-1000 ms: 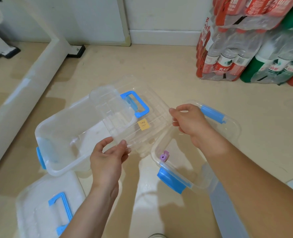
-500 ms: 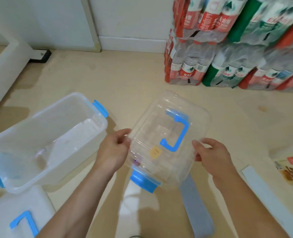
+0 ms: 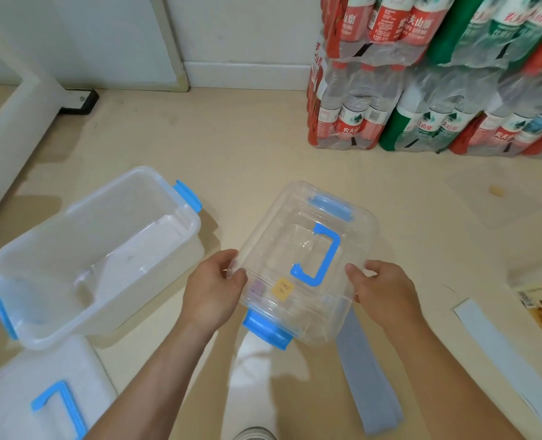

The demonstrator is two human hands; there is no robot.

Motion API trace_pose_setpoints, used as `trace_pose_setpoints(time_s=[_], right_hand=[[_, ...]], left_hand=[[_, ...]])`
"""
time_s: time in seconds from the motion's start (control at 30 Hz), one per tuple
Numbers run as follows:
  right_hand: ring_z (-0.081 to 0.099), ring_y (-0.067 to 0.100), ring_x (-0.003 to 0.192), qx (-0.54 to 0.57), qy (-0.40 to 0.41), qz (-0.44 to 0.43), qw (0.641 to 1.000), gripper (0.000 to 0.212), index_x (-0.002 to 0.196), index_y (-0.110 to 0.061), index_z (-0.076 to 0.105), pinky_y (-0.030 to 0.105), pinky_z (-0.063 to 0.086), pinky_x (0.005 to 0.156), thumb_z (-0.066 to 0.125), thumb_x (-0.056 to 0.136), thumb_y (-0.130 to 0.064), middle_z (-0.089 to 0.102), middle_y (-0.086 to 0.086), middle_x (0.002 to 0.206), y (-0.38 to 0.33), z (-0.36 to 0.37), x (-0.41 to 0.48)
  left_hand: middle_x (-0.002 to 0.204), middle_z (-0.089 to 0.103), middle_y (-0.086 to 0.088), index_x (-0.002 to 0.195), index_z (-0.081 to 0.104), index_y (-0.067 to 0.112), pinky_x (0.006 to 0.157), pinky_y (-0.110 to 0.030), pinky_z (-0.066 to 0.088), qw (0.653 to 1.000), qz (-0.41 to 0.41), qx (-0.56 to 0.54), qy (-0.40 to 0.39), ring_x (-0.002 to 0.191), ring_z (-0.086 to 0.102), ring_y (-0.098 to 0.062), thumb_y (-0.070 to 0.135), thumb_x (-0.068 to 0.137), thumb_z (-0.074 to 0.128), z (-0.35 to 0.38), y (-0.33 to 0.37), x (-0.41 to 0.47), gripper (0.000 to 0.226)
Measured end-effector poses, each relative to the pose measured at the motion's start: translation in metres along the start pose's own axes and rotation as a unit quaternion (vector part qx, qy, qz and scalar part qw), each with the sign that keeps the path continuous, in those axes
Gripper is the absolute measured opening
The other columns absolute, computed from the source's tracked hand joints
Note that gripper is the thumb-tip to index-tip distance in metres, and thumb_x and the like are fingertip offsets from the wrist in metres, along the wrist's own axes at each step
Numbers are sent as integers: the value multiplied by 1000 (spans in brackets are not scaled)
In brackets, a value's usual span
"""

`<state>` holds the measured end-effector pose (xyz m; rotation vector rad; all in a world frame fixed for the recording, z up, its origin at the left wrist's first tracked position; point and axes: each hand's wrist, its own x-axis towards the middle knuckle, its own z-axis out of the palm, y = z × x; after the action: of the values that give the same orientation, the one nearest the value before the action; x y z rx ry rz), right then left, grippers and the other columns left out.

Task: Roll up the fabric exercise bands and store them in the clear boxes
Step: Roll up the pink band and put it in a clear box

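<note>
Wide look down over a beige floor (image 3: 263, 160). Stacked at 1 to 2 o'clock against the wall, shrink-wrapped packs of bottled water (image 3: 422, 90), no part of the job. At 9 o'clock, standing open, a large translucent plastic box with blue end latches (image 3: 57, 312). At 7 o'clock, lying flat just beside it, a frosted white lid with a blue handle (image 3: 25, 392).

Dead centre, a smaller clear plastic box (image 3: 295, 249) with a blue-handled lid seated on top. Left hand (image 3: 212, 293) grasping its 9 o'clock edge, fingers curled over the rim; right hand (image 3: 387, 293) grasping the 3 o'clock edge the same way.

At 5 o'clock, lying flat and unrolled on the floor, a long grey fabric exercise band (image 3: 368, 382), far end running in under the small box. At 4 o'clock, a pale white flat strip (image 3: 498, 344), well apart from the box. Through the clear lid, something small and purplish, too blurred to name.

Judged as closing up the small box, with the rolling not yet begun on the grey band. Next move calls for pressing the lid home, clipping the latches at 12 and 6 o'clock, setting the box aside, then taking the grey band by one end and rolling it tight enough to fit a box.
</note>
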<state>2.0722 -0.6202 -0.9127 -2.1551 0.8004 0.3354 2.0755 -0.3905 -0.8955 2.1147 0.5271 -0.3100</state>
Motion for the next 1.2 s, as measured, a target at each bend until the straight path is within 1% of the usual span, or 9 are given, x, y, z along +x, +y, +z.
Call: trace_pose_setpoints(time_s=[0.13, 0.37, 0.43, 0.57, 0.7, 0.83, 0.9, 1.03, 1.2], right_hand=[[69, 33, 72, 94, -31, 32, 995, 37, 87, 1, 65, 50, 57, 79, 68, 81, -35, 72, 13, 77, -1, -4, 2], [58, 23, 58, 159, -87, 63, 981, 29, 85, 7, 67, 36, 55, 66, 70, 84, -22, 66, 18, 74, -6, -10, -2], [60, 25, 60, 164, -88, 67, 980, 26, 97, 0, 63, 37, 55, 67, 72, 83, -20, 66, 17, 74, -9, -9, -4], [62, 28, 69, 205, -125, 103, 965, 61, 129, -13, 38, 37, 56, 71, 74, 81, -18, 63, 16, 79, -14, -5, -9], [64, 26, 71, 229, -146, 109, 956, 82, 142, -23, 26, 29, 54, 63, 77, 78, -21, 66, 11, 82, -16, -4, -12], [59, 21, 101, 196, -103, 83, 972, 89, 146, -32, 20, 35, 49, 80, 72, 75, -50, 55, -1, 128, -20, -21, 10], [49, 22, 120, 182, -86, 79, 976, 78, 143, -31, 28, 42, 43, 95, 61, 79, -60, 47, -3, 139, -30, -30, 37], [53, 21, 117, 122, -169, 85, 974, 56, 121, -25, 55, 49, 33, 107, 56, 80, -63, 62, -1, 120, -60, -40, 79], [63, 19, 89, 81, -127, 2, 989, 37, 111, -14, 68, 34, 50, 87, 74, 80, -32, 69, 6, 109, -65, -32, 95]], left_hand=[[111, 64, 1, 124, 58, 17, 86, -24, 41, 989, -62, -132, -2, 103, 60, -15, 9, 84, 66, -1, -4, -1, 41], [94, 72, -9, 103, 69, 14, 93, -47, 52, 980, -103, -168, -15, 90, 69, -27, 9, 82, 69, 4, -19, 5, 21], [92, 72, -11, 100, 68, 14, 92, -48, 52, 982, -92, -164, 9, 87, 69, -27, 8, 82, 70, 4, -17, 10, 19], [98, 68, -10, 119, 59, 15, 95, -43, 51, 969, -94, -224, 41, 87, 67, -23, 10, 83, 71, -2, -12, 24, 39], [117, 64, -3, 136, 44, 21, 101, -43, 46, 965, -106, -237, -15, 102, 64, -19, 32, 74, 79, -7, -17, 21, 72], [126, 58, 1, 142, 30, 30, 107, -46, 39, 960, -166, -196, -115, 111, 59, -18, 40, 56, 85, -3, -33, -3, 103], [125, 61, -2, 144, 28, 29, 104, -43, 42, 945, -198, -217, -143, 108, 62, -19, 37, 64, 85, 0, -39, -8, 98], [107, 70, -7, 142, 31, 25, 85, -37, 55, 937, -213, -248, -123, 85, 70, -20, 25, 76, 78, 4, -34, -10, 81], [74, 68, -7, 142, 22, 28, 73, -41, 60, 976, -154, -148, -48, 56, 62, -20, 14, 76, 70, 8, -15, -13, 83]])
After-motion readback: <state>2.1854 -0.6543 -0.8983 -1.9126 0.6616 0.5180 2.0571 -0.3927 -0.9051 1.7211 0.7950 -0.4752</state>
